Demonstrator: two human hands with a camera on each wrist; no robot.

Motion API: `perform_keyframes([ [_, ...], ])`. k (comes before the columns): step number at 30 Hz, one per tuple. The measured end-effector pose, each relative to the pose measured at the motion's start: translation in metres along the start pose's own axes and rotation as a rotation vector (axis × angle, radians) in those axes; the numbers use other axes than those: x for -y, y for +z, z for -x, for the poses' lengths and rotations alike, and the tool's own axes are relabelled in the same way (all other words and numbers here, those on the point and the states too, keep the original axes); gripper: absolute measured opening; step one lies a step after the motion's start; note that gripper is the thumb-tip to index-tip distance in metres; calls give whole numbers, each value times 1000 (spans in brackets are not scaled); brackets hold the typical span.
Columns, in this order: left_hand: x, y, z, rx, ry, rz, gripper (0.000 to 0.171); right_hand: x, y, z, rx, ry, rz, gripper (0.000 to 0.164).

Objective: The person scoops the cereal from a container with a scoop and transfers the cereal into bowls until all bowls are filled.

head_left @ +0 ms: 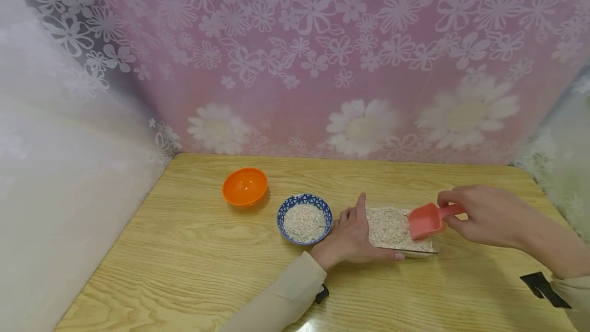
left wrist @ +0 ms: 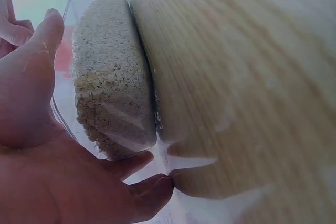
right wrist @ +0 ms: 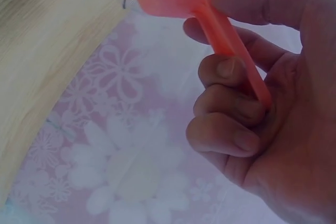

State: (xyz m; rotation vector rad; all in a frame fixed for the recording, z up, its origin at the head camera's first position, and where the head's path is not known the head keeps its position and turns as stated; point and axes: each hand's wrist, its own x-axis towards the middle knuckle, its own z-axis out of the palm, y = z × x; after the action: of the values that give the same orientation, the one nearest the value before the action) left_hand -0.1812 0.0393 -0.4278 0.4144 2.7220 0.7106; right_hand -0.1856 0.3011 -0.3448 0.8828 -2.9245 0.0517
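My right hand grips the handle of a coral-red scoop. In the right wrist view its fingers curl round the handle. The scoop's bowl is over the right part of a clear rectangular container, against the pale oat flakes that fill it. My left hand holds the container's left end, thumb along the near side and fingers round the end. The left wrist view shows the oat flakes through the clear wall. How much the scoop carries is hard to tell.
Just left of my left hand stands a blue-and-white patterned bowl with oat flakes in it. Farther back and left is an orange bowl. All stand on a wood-grain table, with a pink flowered curtain behind it.
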Motion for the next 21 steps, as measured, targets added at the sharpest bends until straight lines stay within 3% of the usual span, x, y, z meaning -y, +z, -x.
perform_keyframes([
  [6,1,-2,1,1,-8,22,139,7,2,-11,60,-1,2,13],
  [13,1,-2,2,9,-8,35,138,3,19,-9,14,-8,-96,13],
  [17,1,-2,2,7,-1,26,138,-1,32,-2,-34,-11,-185,13],
  [21,1,-2,2,8,6,23,138,-2,47,5,-62,7,-350,16],
])
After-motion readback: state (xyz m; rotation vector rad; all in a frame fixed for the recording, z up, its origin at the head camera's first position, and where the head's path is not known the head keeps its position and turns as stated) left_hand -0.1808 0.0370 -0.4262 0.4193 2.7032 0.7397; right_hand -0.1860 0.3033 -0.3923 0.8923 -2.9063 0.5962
